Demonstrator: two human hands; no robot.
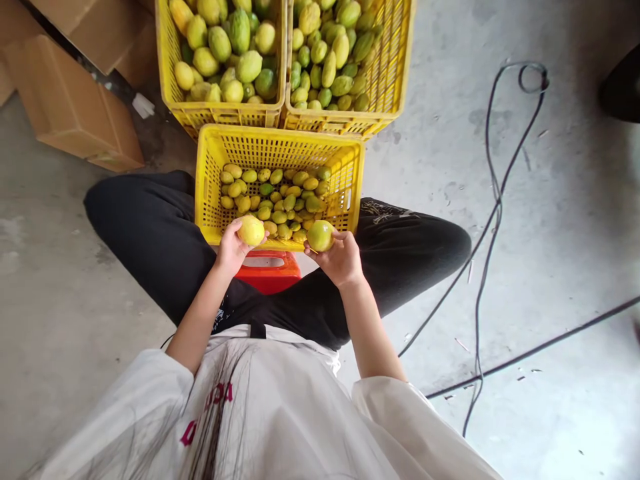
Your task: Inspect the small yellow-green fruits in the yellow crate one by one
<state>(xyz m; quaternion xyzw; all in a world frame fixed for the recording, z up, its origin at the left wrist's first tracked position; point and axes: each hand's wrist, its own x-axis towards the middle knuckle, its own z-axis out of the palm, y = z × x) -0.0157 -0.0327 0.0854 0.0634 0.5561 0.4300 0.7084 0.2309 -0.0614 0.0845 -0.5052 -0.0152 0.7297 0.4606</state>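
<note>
**White shirt [290, 413] fills the foreground**

Dark hair strands [216, 427] partly cover its magenta lettering [188, 433]. Both bare forearms [371, 327] angle forward, elbows wide. The left hand [233, 249] grips a yellow fruit [251, 230]; the right hand [345, 259] grips a greener fruit [321, 236], its lower fingers partly hidden. Both show at the near rim of a yellow crate [280, 131], blocking some small fruits [279, 217]. Beyond, the top edge cuts off two fuller crates [220, 115].

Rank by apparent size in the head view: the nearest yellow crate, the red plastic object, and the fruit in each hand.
1. Nearest yellow crate
2. Red plastic object, partly hidden
3. Yellow fruit in left hand, greenish fruit in right hand: too alike to rank
</note>
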